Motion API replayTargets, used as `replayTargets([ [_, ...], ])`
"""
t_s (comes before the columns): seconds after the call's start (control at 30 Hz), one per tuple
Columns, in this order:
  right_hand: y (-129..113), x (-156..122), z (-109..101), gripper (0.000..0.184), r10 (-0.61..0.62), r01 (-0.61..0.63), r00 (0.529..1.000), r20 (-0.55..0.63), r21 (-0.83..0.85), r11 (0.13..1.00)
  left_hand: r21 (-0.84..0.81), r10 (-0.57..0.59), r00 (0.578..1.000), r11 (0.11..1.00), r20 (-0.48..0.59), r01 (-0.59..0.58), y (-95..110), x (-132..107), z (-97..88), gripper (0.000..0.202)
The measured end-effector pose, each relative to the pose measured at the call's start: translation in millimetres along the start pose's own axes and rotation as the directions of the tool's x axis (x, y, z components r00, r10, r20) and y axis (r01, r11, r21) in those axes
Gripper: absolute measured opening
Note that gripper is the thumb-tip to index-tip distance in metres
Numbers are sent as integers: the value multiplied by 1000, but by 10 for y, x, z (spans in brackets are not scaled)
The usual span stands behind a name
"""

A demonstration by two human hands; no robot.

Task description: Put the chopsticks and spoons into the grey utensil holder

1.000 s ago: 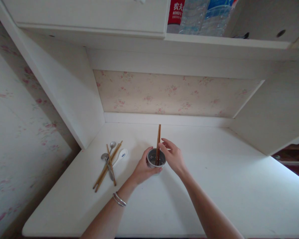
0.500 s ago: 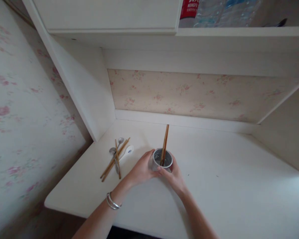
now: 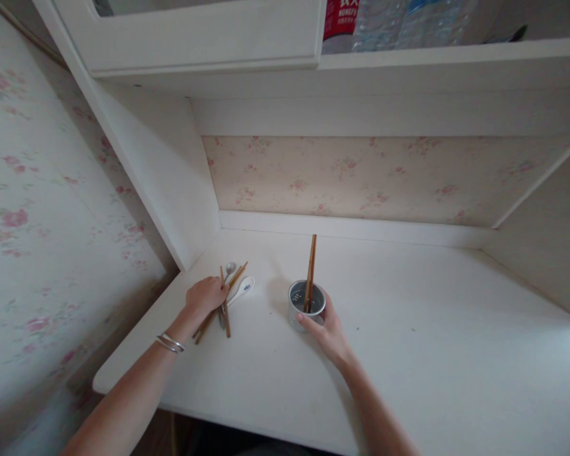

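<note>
Right hand clasping a cup, left hand, hold unclear, covered likely light, stiff chopsticks, best taken mid-length, near the desk's left edge.

Head camera: sole view, worn on the head, facing forward and down.
Cup: just below frame centre, near, seen into from above.
Desk: lower half, viewed from over its near edge.
Back panel: mid-frame, faced nearly head-on.
Cupboard: cropped by top of frame.

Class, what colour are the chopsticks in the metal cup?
The chopsticks are brown, seen best in the head view.
</note>
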State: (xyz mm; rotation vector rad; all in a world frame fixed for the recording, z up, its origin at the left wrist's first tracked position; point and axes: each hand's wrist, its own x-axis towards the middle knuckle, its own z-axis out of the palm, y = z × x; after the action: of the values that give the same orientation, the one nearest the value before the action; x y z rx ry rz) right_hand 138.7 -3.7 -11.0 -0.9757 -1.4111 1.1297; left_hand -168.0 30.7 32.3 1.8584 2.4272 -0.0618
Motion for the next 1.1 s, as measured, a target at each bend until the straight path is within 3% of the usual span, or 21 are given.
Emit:
replayTargets([
  [0.47,33,-1,-17,66,1,-1,1000,7,-7,1000,-66,14,998,998,57,-10,121,118,-2,46],
  [0.63,19,-1,-15,69,13,-13,1000,9,10,1000,-224,107,992,967,-63,-119,312,82,-235,47],
  [0.8,25,-6,-5,69,-5,4,1000,3,12,1000,-524,194,924,776,-330,-350,681,-49,-718,40],
  [0.93,5,-14,4,70,-14,14,1000,2,36,999,-635,202,853,591,-481,-498,1027,-176,-1077,43],
  [1.0,-10,-17,5,69,-16,16,1000,9,49,999,-652,220,833,533,-508,-539,1189,-210,-1169,43],
  [1.1,-9,-17,0,68,-19,18,1000,11,52,999,-647,257,814,502,-522,-574,1394,-212,-1168,41],
])
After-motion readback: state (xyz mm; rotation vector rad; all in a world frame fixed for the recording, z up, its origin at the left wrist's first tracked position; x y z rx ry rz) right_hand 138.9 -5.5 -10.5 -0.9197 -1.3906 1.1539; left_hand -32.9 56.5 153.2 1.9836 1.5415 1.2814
